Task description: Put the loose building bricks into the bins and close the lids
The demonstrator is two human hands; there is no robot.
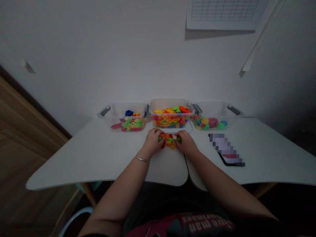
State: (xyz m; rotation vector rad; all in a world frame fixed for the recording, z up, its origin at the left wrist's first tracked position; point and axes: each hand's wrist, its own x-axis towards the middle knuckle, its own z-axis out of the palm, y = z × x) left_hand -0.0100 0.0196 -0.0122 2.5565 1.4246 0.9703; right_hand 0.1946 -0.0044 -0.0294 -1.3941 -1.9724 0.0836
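A small pile of coloured plastic pieces (169,141), orange, red, green and yellow, lies on the white table (103,154) just in front of the middle bin. My left hand (153,141) rests on the pile's left side with fingers curled round some pieces. My right hand (185,142) is curled on the pile's right side, touching a green piece. A thin metal bangle (142,159) circles my left wrist. Both forearms reach forward from the near edge.
Three clear plastic bins stand in a row at the wall: the left bin (127,115) with green, red and blue pieces, the middle bin (171,113) heaped with bricks, the right bin (212,113) with round pieces. A dark flat object (228,154) lies at right.
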